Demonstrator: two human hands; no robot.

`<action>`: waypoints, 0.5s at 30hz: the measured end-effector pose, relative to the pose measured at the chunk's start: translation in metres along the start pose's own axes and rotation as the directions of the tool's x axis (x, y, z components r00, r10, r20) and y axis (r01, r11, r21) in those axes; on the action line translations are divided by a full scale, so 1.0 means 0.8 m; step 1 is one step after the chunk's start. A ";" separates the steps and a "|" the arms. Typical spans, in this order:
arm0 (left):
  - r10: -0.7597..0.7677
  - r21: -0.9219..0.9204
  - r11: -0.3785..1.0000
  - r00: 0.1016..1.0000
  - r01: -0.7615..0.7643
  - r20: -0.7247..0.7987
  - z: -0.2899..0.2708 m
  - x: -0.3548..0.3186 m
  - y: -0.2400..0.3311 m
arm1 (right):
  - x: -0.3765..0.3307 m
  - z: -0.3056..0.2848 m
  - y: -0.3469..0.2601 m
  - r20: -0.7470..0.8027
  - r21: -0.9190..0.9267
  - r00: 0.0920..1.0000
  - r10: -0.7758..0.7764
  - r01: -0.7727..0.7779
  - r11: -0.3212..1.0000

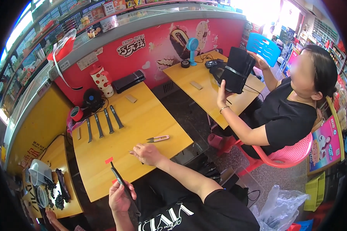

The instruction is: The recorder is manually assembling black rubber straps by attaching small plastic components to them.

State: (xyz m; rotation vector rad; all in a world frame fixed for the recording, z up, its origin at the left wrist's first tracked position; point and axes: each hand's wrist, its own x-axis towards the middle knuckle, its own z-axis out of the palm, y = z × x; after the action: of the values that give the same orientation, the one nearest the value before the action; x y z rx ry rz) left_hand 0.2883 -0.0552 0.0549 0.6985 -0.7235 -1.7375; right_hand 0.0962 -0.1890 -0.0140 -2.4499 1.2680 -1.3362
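Note:
My left hand is closed around a black strap, held tilted at the near edge of the wooden table, its thin end pointing up and away. My right hand rests low over the near right part of the table, fingers curled in; whatever they may hold is hidden. Just beyond it lie thread snips with a pink handle and dark blades. Several similar black straps lie side by side farther back on the left. A small piece of red tape is stuck on the tabletop near the left hand.
A spotted tumbler, a small dark fan, a red tape roll and stacked black pouches stand at the back. A co-worker at the right table handles a black case. Lower left, another table holds small black parts.

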 end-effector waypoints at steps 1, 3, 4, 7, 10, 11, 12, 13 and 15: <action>-0.024 -0.016 1.000 1.000 0.024 0.015 0.001 -0.001 0.001 | 0.000 -0.001 0.000 0.002 0.010 1.000 0.003 -0.003 1.000; -0.046 -0.031 0.998 0.999 0.047 0.028 0.004 -0.002 0.001 | -0.001 0.001 0.001 0.006 0.024 1.000 0.005 -0.005 1.000; -0.060 -0.072 0.995 0.998 0.062 0.032 0.008 -0.001 0.000 | 0.000 0.002 0.002 0.003 0.024 1.000 0.003 -0.003 1.000; -0.083 -0.075 0.994 0.996 0.085 0.024 0.010 -0.002 -0.004 | -0.001 0.002 0.003 0.010 0.013 1.000 0.007 -0.007 1.000; -0.095 -0.009 0.995 0.995 0.095 0.003 0.012 -0.003 -0.007 | -0.001 0.003 0.002 0.017 0.000 1.000 0.008 -0.008 1.000; -0.087 -0.011 0.996 0.996 0.087 -0.004 0.012 -0.004 -0.008 | -0.001 0.003 0.002 0.015 0.001 1.000 0.004 -0.004 1.000; -0.079 -0.012 0.997 0.997 0.079 -0.011 0.011 -0.004 -0.009 | -0.001 0.003 0.001 0.017 -0.001 1.000 0.002 -0.002 1.000; -0.077 -0.016 0.997 0.997 0.077 -0.012 0.009 -0.005 -0.009 | -0.001 0.003 0.000 0.035 0.007 0.999 0.014 -0.014 1.000; -0.059 0.003 0.998 0.998 0.059 -0.033 0.005 -0.006 -0.009 | -0.001 0.003 -0.001 0.056 0.013 0.998 0.023 -0.024 1.000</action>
State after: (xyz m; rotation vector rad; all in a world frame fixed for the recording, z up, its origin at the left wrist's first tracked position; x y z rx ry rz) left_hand 0.2821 -0.0484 0.0524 0.7558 -0.6902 -1.7745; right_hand 0.0984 -0.1889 -0.0155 -2.4375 1.2663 -1.2572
